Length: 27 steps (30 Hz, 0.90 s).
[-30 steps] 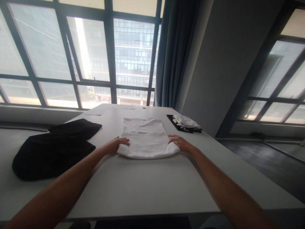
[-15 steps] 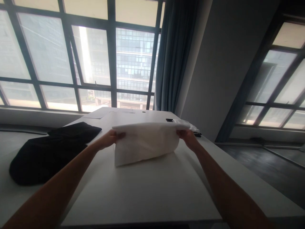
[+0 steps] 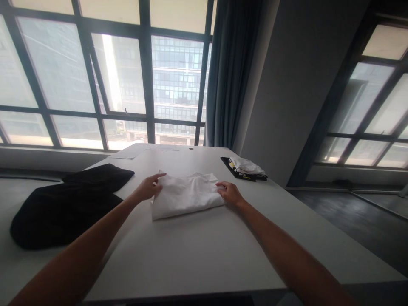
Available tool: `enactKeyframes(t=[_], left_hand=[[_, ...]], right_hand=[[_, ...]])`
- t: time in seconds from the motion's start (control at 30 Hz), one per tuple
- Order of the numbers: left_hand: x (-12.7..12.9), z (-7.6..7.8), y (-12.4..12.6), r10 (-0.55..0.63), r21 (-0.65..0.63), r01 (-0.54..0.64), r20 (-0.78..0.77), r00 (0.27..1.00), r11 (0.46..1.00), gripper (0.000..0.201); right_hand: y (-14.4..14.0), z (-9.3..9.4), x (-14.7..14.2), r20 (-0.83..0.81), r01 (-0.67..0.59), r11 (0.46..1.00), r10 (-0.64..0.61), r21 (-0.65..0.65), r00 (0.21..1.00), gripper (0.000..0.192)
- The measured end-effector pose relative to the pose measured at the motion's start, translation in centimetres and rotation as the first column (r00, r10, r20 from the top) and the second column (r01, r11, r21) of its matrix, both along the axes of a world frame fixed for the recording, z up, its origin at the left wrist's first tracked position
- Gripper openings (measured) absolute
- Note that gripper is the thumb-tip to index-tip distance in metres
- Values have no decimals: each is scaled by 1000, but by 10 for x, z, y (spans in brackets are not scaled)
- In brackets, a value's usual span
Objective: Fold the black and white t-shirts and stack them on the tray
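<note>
A folded white T-shirt [image 3: 188, 195] lies on the white table [image 3: 188, 255], its neckline edge on the far side and some soft creases across the top. At its left edge is my left hand [image 3: 148, 188], open, with the index finger stretched over the far left corner and the thumb apart from it. My right hand [image 3: 230, 194] rests on the right edge of the shirt, its fingers apart and lying on the cloth. The undersides of both hands are hidden.
A dark garment [image 3: 63, 204] lies spread out on the left. At the back right sits a stack of folded clothes [image 3: 245, 166], white on top of black. Papers [image 3: 124, 154] lie at the far left of the table, before the windows and a dark curtain [image 3: 228, 80].
The T-shirt, held up by both hands half a second ago, now lies flat on the table. Both hands have loosened from its upper corners; the right has moved left and down. The clothes stack is uncovered.
</note>
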<state>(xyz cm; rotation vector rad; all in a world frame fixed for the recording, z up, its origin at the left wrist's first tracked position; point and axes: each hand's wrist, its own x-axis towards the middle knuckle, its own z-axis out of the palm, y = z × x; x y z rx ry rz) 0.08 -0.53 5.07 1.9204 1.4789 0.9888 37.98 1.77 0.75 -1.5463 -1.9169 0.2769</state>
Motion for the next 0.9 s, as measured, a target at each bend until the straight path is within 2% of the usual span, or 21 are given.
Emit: enactKeyframes(t=[0.07, 0.13, 0.2, 0.33, 0.43, 0.57, 0.63, 0.77, 0.9], left_hand=[[-4, 7, 0, -1, 166, 8, -42, 999, 986, 54], [-10, 10, 2, 53, 286, -20, -107, 993, 958, 52], [-17, 7, 5, 99, 297, -38, -194, 976, 954, 54], [-23, -7, 10, 107, 82, -79, -426, 898, 993, 54], [-22, -12, 10, 74, -48, -113, -501, 862, 992, 46], [-18, -7, 6, 99, -164, -180, -412, 906, 970, 59], [-17, -4, 4, 88, -277, -185, -328, 941, 943, 68], [-20, 1, 0, -13, -500, -103, -222, 975, 860, 83], [-20, -1, -2, -90, -543, -58, -242, 966, 838, 80]], right_hand=[[1, 0, -8, 6, -17, 990, 16, 140, 1000, 37], [4, -3, -14, 20, -32, 972, 28, 233, 999, 43], [7, -6, -16, 46, -34, 976, 24, 217, 999, 49], [11, -13, -13, 102, -39, 998, 35, 41, 994, 61], [8, -13, -9, 95, -46, 999, 47, -12, 994, 61], [3, -8, -5, 80, -15, 1000, 16, -10, 997, 54], [2, -6, -3, 84, 17, 999, -15, -28, 996, 46], [2, -4, -2, 78, 42, 996, -36, -73, 996, 34], [2, -3, -3, 80, 73, 996, -69, -53, 994, 28]])
